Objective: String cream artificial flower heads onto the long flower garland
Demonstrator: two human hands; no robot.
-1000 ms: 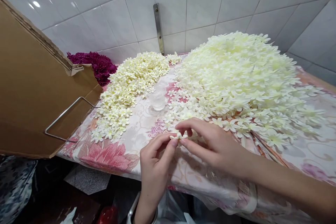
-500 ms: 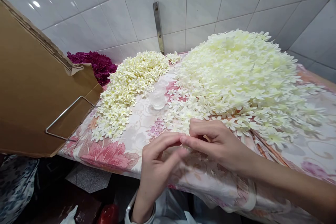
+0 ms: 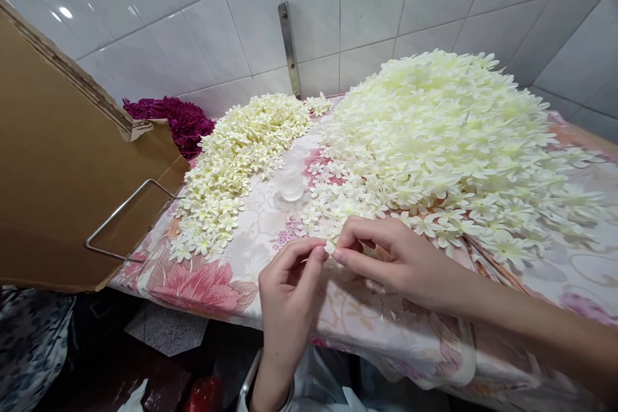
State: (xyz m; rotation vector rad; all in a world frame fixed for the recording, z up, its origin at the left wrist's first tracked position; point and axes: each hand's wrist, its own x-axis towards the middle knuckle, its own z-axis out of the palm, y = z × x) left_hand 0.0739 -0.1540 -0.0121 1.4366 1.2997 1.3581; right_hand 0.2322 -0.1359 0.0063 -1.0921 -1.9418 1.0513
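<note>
My left hand [image 3: 288,293] and my right hand [image 3: 393,261] meet fingertip to fingertip over the front edge of the table, both pinched on one small cream flower [image 3: 330,247]. Right behind my right hand rises a large heap of cream flowers [image 3: 449,141]. A smaller pile of cream flowers [image 3: 232,167] stretches along the left side of the table. Both hands hover just above the floral tablecloth [image 3: 207,280].
A small clear cup [image 3: 291,181] stands between the two piles. A brown cardboard box [image 3: 62,161] with a metal wire handle [image 3: 123,212] leans at the left. Purple flowers [image 3: 174,119] lie behind it. White tiled walls close the back and right.
My hands have stayed at the table's front edge, their fingers shifting around the small flower. The view has tilted slightly; the piles have not moved.
</note>
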